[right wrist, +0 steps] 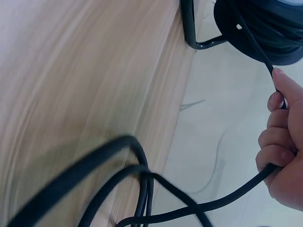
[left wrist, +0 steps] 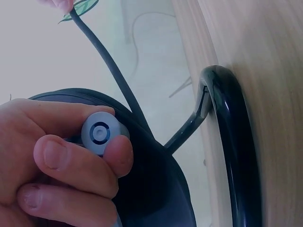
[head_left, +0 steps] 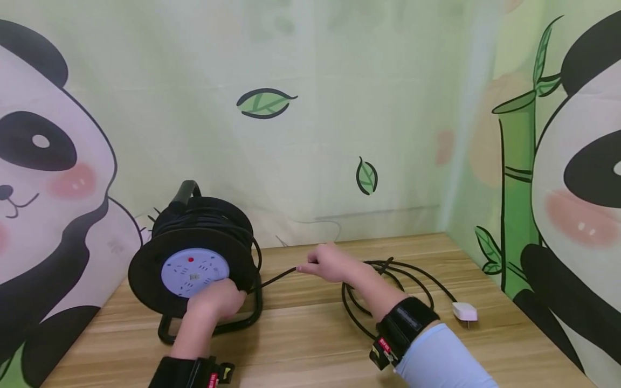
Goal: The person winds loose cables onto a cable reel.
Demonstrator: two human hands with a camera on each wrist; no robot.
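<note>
Left hand (head_left: 218,299): gripping grey round knob (left wrist: 99,133).
Right hand (head_left: 331,263): grasping thin black cable (head_left: 278,277).
Black round reel (head_left: 147,272): standing on wooden table (head_left: 301,345), pale-blue face (head_left: 195,269) toward viewer.
Cable axis: from reel rightward, slanting.

The left hand (left wrist: 66,165) curls its fingers round a grey knob (left wrist: 100,133) in front of the black reel (left wrist: 158,189). A black cable (left wrist: 108,64) slants from the reel to the right hand (left wrist: 63,4) at the top edge. A glossy tubular frame (left wrist: 236,142) shows against the wood-grained bench (left wrist: 281,104).
</note>
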